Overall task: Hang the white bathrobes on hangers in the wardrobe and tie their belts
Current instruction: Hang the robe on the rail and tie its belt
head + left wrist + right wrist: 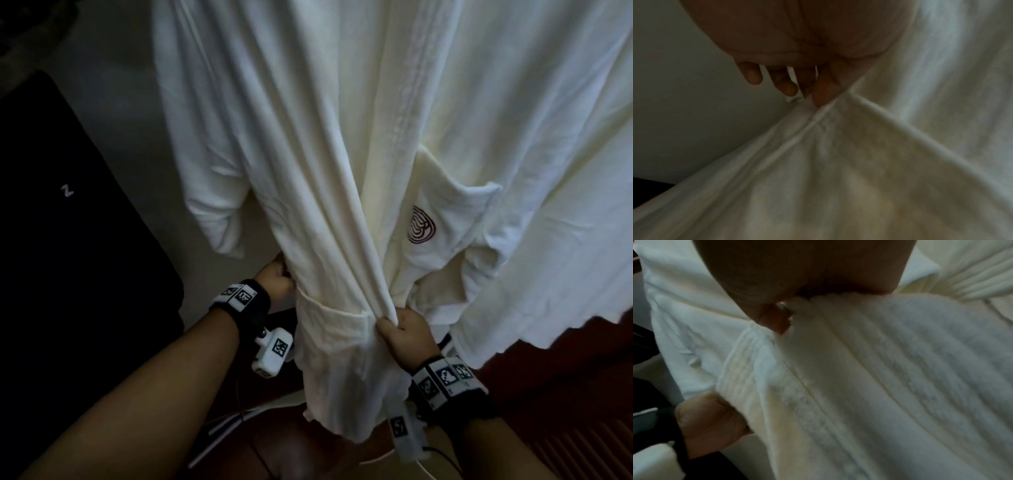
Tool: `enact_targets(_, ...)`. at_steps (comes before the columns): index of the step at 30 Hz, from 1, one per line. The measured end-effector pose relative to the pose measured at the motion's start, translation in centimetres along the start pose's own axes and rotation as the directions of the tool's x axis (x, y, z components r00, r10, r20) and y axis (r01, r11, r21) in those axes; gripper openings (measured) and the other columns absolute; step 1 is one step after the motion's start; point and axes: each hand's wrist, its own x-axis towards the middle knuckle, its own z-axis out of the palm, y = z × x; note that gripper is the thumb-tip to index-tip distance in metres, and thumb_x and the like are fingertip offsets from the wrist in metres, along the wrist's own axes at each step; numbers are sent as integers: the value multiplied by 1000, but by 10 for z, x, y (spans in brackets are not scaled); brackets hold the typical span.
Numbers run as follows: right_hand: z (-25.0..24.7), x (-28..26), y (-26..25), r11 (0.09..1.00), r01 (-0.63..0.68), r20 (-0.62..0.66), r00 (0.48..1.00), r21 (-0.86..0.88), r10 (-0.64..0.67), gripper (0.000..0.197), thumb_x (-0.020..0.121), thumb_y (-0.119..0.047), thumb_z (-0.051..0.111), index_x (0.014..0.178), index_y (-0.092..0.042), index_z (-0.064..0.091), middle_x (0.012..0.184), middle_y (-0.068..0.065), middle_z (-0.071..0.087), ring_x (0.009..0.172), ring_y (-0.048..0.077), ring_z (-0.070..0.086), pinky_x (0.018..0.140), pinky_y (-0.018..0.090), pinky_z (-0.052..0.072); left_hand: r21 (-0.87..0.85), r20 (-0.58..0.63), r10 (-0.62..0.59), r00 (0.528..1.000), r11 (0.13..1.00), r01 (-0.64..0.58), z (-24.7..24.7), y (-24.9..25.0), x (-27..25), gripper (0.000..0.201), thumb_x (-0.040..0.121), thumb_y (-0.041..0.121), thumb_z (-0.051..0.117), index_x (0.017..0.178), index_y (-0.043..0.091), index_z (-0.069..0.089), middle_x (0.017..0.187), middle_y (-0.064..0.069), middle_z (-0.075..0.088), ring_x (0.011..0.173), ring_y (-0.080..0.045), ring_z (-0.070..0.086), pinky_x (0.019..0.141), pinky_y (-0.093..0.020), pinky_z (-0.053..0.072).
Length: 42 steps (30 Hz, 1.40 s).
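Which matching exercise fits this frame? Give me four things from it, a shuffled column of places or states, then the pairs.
Things:
1. left hand
2. right hand
3. embroidered logo
4. dark panel

Places or states:
A. on the bathrobe's chest pocket
B. pinching the robe's side edge
C. left of the robe, bearing a small white mark
D. gripping the bunched front edges

Pairs: 1-B, 2-D, 3-A, 4-C

bathrobe (342, 154): was soft white cloth, matt, with a fluffy ribbed pile
emblem (421, 224): was dark red stitching on the pocket
wrist bands (255, 298): were black fabric carrying matt white plastic blocks
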Motion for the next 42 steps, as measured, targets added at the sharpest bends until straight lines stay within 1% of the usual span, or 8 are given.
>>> enact_targets(5,-4,-1,5,999,-29,-45,999,-32,28,28,80,-33,54,57,-16,53,57,3,56,56,13,53,50,22,37,289,94,-130,987,952,97,14,21,-15,61,99,13,46,147,-4,14,156,-22,14,143,-27,22,106,-22,16)
enact_targets(10,1,-2,6,995,-11,-54,999,-95,5,23,84,-20,59,62,-14,56,58,3,56,58,16,54,51,25,39,245,159,-116,980,967,74,11,15,-26,64,89,14,64,144,2,31,149,-15,34,137,-25,34,99,-21,30)
enact_targets(13,-2,4,9,987,-56,-92,995,-152,42,17,84,-28,56,68,-23,58,69,2,60,65,20,56,58,27,39,98,83,-66,994,994,58,-9,-3,-32,73,52,52,74,113,14,62,117,-7,64,112,-21,58,97,-32,45)
enact_targets(17,-9,11,5,972,-21,-99,995,-233,-2,13,85,-27,57,83,-19,67,81,8,66,77,28,60,64,27,40,17,-191,-17,981,1000,21,-42,-25,-33,22,68,36,72,80,21,60,80,-13,72,60,-25,65,72,-53,55)
enact_targets(21,-8,13,3,958,31,-65,997,-284,-51,18,83,-33,57,91,-24,71,85,7,69,83,27,62,66,29,46,389,-373,176,911,921,-18,-73,-20,-29,22,78,35,74,74,24,55,70,2,62,65,-17,59,61,-27,48)
enact_targets(26,-9,10,-2,954,32,-46,998,-299,-48,18,83,-32,58,92,-25,71,84,4,69,82,25,63,67,30,49,310,-98,88,991,949,-53,-86,-9,-44,31,68,61,70,75,31,65,67,20,62,69,-1,56,61,-16,42)
enact_targets(34,-18,14,-9,926,-31,-58,998,-377,11,24,82,-46,58,84,-25,68,80,-2,56,84,26,62,70,30,50,690,-419,410,810,724,-9,-103,-8,-50,12,80,8,60,73,6,51,76,-17,58,70,-35,59,60,-28,37)
enact_targets(42,-25,10,-8,932,-45,-27,999,-361,38,20,81,-47,58,75,-29,62,78,-2,64,81,24,64,70,32,53,654,-331,468,819,740,-158,-87,-13,-59,19,65,-10,58,68,6,50,77,-16,51,71,-30,53,59,-29,35)
